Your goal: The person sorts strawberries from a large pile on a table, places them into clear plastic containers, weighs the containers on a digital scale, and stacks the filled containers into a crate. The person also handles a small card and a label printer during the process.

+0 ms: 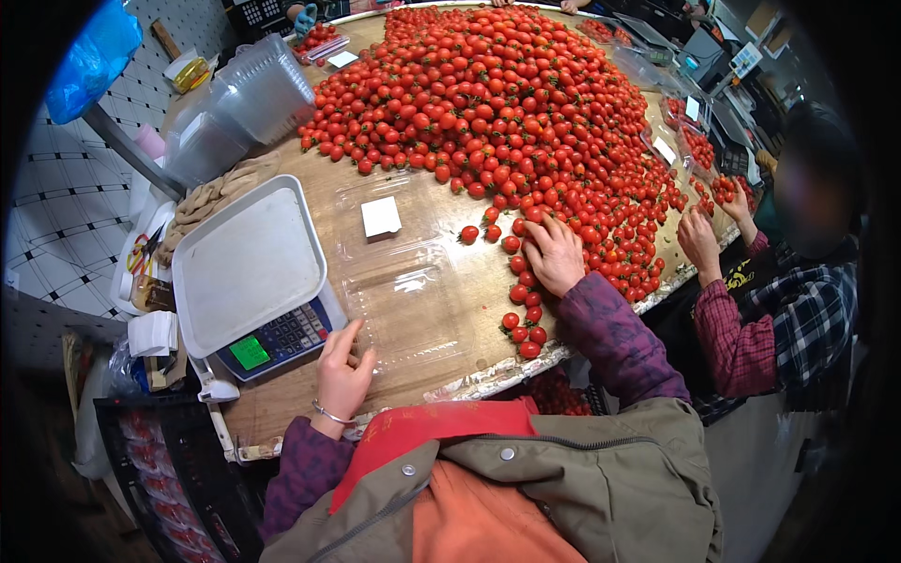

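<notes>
A clear plastic clamshell container (412, 317) lies unfolded on the wooden table in front of me, with a blank white label (381, 217) on its far half. No tomatoes are inside it. My left hand (343, 373), a bangle on its wrist, is at the container's left edge, thumb and fingers apart. Over the near edge of a large heap of cherry tomatoes (486, 98) rests my right hand (557, 255), its fingers curved, apart and touching fruit. What lies under that palm is hidden. Several loose tomatoes (524, 331) trail from it towards the table's front edge.
Left of the container stands a digital scale with a white tray (250, 260) and a lit display. Stacked clear containers (260, 88) lean behind it, beside beige cloth gloves (211, 200). A co-worker (767, 281) handles tomatoes at right. Below left is a black crate (169, 485) of packed tomatoes.
</notes>
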Motion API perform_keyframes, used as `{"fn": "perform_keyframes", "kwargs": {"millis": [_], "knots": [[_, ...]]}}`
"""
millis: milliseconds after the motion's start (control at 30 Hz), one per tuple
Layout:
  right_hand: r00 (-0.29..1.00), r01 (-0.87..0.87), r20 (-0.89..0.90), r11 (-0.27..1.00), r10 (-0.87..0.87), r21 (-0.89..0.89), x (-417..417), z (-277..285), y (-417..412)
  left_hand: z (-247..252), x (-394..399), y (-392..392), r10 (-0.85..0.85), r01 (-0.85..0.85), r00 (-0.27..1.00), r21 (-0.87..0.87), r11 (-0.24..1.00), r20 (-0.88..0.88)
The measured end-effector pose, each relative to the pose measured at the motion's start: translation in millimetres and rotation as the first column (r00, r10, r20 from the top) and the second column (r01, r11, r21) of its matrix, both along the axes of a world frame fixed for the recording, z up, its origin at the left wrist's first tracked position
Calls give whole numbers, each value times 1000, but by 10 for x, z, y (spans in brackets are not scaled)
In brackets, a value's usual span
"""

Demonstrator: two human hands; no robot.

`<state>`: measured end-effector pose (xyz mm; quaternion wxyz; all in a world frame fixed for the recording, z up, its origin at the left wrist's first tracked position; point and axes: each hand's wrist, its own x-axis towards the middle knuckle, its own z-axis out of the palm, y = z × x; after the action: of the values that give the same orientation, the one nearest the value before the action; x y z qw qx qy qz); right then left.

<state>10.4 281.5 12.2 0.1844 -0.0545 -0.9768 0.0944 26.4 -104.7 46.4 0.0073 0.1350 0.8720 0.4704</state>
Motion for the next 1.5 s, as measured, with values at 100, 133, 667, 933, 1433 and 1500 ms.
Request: {"fn": "perform_keyframes", "kwargs": {"millis": [100, 133, 667, 933, 1433, 1500], "knots": [[1000, -9, 0, 999, 9, -46, 115, -6, 179, 88, 106, -90, 57, -66, 995, 107, 992, 86], [999, 39, 5, 998, -39, -40, 110, 5, 230, 71, 161, -155, 89, -106, 989, 149, 983, 116], [986, -129, 65, 950, 153, -284, -890, 199, -245, -234, 743, -681, 349, -349, 934, -14, 937, 75], [994, -77, 46, 920, 102, -385, -878, 48, -231, -273, 727, -689, 370, -369, 928, -25, 929, 51], [984, 174, 157, 256, -82, -951, 6, 406, 198, -323, 720, -719, 366, -366, 931, -74, 928, -16], [996, 87, 78, 209, -51, -974, 36, 347, 228, -328, 723, -721, 374, -374, 927, -73, 925, -13]]}}
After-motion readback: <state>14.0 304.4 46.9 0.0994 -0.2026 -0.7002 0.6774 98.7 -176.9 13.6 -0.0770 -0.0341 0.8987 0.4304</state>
